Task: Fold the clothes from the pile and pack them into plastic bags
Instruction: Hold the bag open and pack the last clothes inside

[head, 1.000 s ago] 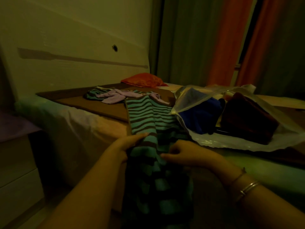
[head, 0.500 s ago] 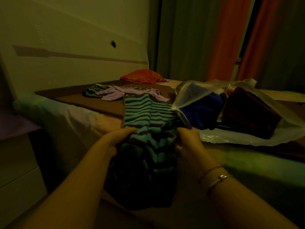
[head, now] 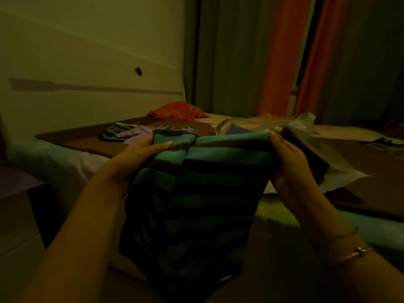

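Observation:
A teal-and-brown striped garment (head: 209,184) hangs in front of me, lifted off the bed. My left hand (head: 135,158) grips its upper left edge, and my right hand (head: 288,162) grips the upper right edge. Behind the garment, a clear plastic bag (head: 306,125) with dark folded clothes inside lies on the bed, partly hidden. A small pile of lilac and striped clothes (head: 131,133) rests further back on the brown bed cover (head: 87,138).
A red cushion (head: 177,111) sits at the back of the bed by the pale headboard wall. Orange and grey curtains (head: 282,55) hang behind. A light drawer unit (head: 15,226) stands at the left, below the bed's edge.
Both hands have raised the striped garment off the bed and spread it wider; it now hangs in the air and covers most of the plastic bag.

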Demonstrator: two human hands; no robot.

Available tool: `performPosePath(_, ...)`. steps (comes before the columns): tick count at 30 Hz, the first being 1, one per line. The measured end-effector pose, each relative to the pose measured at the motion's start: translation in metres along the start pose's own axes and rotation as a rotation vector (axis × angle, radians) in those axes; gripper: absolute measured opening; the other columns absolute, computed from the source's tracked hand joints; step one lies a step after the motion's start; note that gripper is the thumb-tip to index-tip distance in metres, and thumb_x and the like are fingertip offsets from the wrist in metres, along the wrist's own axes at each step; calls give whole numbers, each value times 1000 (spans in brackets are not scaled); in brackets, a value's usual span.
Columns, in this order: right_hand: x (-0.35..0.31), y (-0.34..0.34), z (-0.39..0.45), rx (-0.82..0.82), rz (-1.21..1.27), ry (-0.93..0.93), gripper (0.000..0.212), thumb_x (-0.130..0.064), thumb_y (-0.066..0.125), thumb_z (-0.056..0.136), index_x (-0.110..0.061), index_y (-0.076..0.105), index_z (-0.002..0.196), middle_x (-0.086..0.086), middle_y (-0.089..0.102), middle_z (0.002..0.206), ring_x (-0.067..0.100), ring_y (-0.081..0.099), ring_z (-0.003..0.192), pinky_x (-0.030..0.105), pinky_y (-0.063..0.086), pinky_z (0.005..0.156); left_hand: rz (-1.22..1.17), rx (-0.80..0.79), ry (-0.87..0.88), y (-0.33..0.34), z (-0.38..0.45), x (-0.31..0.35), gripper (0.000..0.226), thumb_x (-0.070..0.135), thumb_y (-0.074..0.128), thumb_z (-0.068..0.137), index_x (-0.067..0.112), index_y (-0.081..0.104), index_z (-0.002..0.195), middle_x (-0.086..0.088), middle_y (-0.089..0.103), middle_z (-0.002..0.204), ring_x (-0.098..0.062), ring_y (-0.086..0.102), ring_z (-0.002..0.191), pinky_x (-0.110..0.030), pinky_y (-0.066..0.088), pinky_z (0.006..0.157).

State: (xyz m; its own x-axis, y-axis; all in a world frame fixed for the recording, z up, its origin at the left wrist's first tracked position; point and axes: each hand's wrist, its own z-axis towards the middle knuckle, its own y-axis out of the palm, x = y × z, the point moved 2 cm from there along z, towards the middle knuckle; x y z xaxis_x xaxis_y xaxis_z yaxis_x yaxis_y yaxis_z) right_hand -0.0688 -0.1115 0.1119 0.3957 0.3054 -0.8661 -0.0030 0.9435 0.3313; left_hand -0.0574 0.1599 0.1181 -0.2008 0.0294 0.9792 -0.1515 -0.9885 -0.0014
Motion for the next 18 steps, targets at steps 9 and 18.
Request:
performPosePath(9,-59,-73,-21,281,-84,-257,11,-29,57,92,-22,66,88,-10,69,81,3,65,80,18,54,64,-39,147,14,44,9,3,12,21,66,84,10,68,89,-3,71,72,-11,67,66,-17,48,43)
performPosePath(18,-55,-132,-17,354,-293,-170,27,-43,61,84,-21,66,100,6,62,112,24,60,105,33,54,74,-191,467,-93,49,42,-26,10,18,70,84,13,63,90,-14,63,107,-30,62,95,-36,48,78)
